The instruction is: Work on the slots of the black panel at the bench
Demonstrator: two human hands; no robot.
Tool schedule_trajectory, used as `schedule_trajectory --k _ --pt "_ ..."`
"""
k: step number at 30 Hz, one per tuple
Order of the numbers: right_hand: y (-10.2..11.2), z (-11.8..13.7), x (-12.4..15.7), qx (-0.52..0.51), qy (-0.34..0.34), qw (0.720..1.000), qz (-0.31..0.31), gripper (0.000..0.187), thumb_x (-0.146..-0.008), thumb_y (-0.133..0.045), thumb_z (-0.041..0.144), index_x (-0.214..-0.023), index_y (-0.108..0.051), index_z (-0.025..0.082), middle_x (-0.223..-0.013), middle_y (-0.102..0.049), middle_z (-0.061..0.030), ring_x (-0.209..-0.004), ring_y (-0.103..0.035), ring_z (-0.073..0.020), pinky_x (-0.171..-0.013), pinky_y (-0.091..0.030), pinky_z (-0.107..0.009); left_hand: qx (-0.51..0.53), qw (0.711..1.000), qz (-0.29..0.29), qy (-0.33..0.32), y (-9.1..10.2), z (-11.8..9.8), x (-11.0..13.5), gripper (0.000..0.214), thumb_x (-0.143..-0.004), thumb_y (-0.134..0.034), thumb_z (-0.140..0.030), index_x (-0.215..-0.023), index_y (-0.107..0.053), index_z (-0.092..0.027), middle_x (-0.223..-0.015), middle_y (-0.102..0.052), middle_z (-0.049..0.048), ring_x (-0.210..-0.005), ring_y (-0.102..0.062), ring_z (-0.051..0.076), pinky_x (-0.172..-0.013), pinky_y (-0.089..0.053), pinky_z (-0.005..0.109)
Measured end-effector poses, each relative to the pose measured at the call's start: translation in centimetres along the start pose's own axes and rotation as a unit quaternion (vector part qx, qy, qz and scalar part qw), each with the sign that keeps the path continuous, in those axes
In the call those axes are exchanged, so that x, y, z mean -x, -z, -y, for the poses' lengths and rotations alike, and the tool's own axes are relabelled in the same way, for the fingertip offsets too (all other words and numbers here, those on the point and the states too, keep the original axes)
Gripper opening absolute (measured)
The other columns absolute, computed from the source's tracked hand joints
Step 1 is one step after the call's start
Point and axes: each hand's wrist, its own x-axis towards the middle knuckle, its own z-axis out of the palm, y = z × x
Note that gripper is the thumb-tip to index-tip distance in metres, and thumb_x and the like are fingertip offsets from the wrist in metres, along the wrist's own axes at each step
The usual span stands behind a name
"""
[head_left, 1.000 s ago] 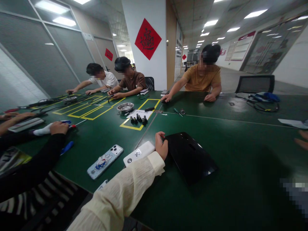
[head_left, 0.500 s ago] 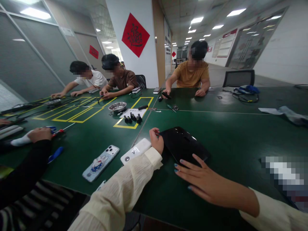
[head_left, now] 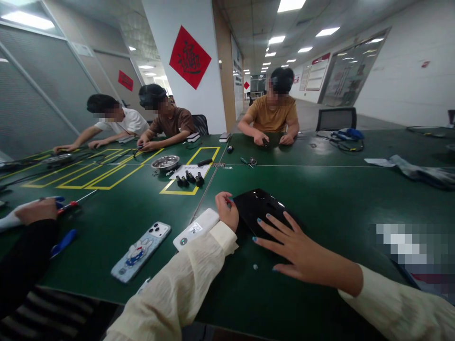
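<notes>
- Nearest: pale bit on the green table, just short of the fingertips.
- Right hand: palm down, fingers fanned toward the far left. Grip wide, nothing held between the fingers. They overlap the near part of the black panel; whether they press or hover, cannot tell.
- Phone, left of the cream sleeve, camera end away. White case between phone and left hand, partly behind the sleeve.
- Panel: lies on the table ahead of the wearer, between the two hands. From the right grip it lies ahead and leftward; from the left grip, just to the right. Both hands are close; neither is clearly nearer.
- Long axis seems slanted, far left to near right; one end points away toward the far left, the other is hidden under the right hand. Glossy, with a small slot in its upper face.
- Left hand: at the panel's left corner, fingers curled. Contact likely; whether the grip pinches the edge, cannot tell.
- Left side: neighbour's hand by a red-handled screwdriver.
- Beyond: black cylinders within yellow tape; metal bowl.
- Far side: co-worker in ochre, seated.
</notes>
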Motion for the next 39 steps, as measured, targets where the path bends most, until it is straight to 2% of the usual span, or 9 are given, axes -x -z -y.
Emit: schedule_trajectory --k 4,8,12,18,22,26,29,33,39 --pt "-0.4 -4.9 -0.6 0.006 -0.029 0.999 0.020 0.105 -0.055 -0.069 0.055 -0.140 -0.012 0.029 -0.146 -0.014 -0.0087 -0.132 -0.005 -0.0341 -0.100 0.007 -0.058 0.013 1.000 0.007 -0.016 0.1 -0.3 0.0 0.034 -0.060 -0.039 0.003 -0.084 -0.045 -0.020 -0.083 -0.042 0.0004 -0.072 -0.043 0.012 -0.067 -0.038 0.024" --pt "-1.0 -7.6 -0.9 -0.030 -0.022 0.998 0.051 0.108 -0.056 -0.064 0.061 -0.141 -0.008 0.024 -0.144 -0.020 -0.0086 -0.132 -0.007 -0.0306 -0.102 0.007 -0.053 0.036 0.999 0.002 -0.011 0.1 -0.5 0.2 0.031 -0.062 -0.041 0.000 -0.086 -0.044 -0.020 -0.081 -0.042 -0.0007 -0.073 -0.043 0.012 -0.067 -0.037 0.024" --pt "-1.6 -7.9 -0.9 -0.055 -0.056 0.996 0.045 0.111 -0.055 -0.064 0.063 -0.141 -0.006 0.024 -0.145 -0.015 -0.0093 -0.133 -0.004 -0.0297 -0.105 0.004 -0.050 0.045 0.999 0.011 0.006 0.1 -0.5 0.2 0.030 -0.064 -0.043 -0.002 -0.087 -0.044 -0.020 -0.081 -0.042 -0.0010 -0.072 -0.043 0.012 -0.066 -0.037 0.024" --pt "-1.7 -7.8 -0.8 -0.108 -0.082 0.990 0.039 0.111 -0.055 -0.064 0.063 -0.141 -0.006 0.024 -0.144 -0.018 -0.0091 -0.133 -0.006 -0.0286 -0.106 0.001 -0.048 0.034 0.999 0.019 0.012 0.1 -0.7 0.1 0.030 -0.064 -0.042 -0.002 -0.087 -0.043 -0.020 -0.080 -0.042 -0.0011 -0.073 -0.044 0.012 -0.069 -0.038 0.025" --pt "-1.7 -7.7 -0.3 -0.153 -0.118 0.980 0.041 0.108 -0.056 -0.065 0.061 -0.140 -0.006 0.029 -0.145 -0.015 -0.0074 -0.132 -0.007 -0.0310 -0.105 -0.003 -0.052 0.019 0.997 0.076 -0.003 0.3 -0.9 0.1 0.026 -0.066 -0.042 -0.005 -0.087 -0.044 -0.021 -0.082 -0.045 0.0001 -0.078 -0.046 0.014 -0.074 -0.039 0.028" --pt "-1.5 -7.9 0.2 -0.190 -0.195 0.962 0.005 0.105 -0.058 -0.063 0.061 -0.139 -0.004 0.030 -0.144 -0.013 -0.0088 -0.130 -0.014 -0.0336 -0.100 -0.021 -0.053 -0.041 0.987 0.151 -0.020 0.5 -0.8 0.3 0.029 -0.067 -0.047 -0.011 -0.094 -0.046 -0.020 -0.092 -0.050 0.0035 -0.090 -0.049 0.018 -0.083 -0.039 0.035" --pt "-1.2 -8.5 0.4 -0.165 -0.223 0.960 -0.044 0.102 -0.060 -0.061 0.062 -0.139 -0.008 0.026 -0.141 -0.020 -0.0111 -0.126 -0.024 -0.0310 -0.098 -0.029 -0.048 -0.104 0.973 0.200 -0.048 0.8 -0.7 0.5 0.037 -0.066 -0.052 -0.018 -0.102 -0.044 -0.018 -0.099 -0.051 0.0066 -0.097 -0.050 0.023 -0.086 -0.039 0.040" --pt "-1.3 -9.2 0.4 -0.081 -0.229 0.969 -0.054 0.101 -0.057 -0.060 0.066 -0.138 -0.018 0.023 -0.136 -0.030 -0.0125 -0.123 -0.029 -0.0327 -0.100 -0.023 -0.052 -0.168 0.941 0.270 -0.116 1.1 -0.6 0.6 0.050 -0.064 -0.061 -0.034 -0.108 -0.043 -0.018 -0.099 -0.054 0.0092 -0.097 -0.052 0.027 -0.085 -0.040 0.044" --pt "-2.7 -8.7 0.2 -0.015 -0.224 0.974 -0.040 0.101 -0.054 -0.057 0.071 -0.137 -0.024 0.023 -0.131 -0.037 -0.0143 -0.122 -0.031 -0.0347 -0.100 -0.020 -0.055 -0.188 0.943 0.252 -0.104 1.2 -0.5 1.0 0.070 -0.058 -0.068 -0.037 -0.118 -0.035 -0.020 -0.110 -0.049 0.0102 -0.093 -0.056 0.026 -0.078 -0.045 0.040"
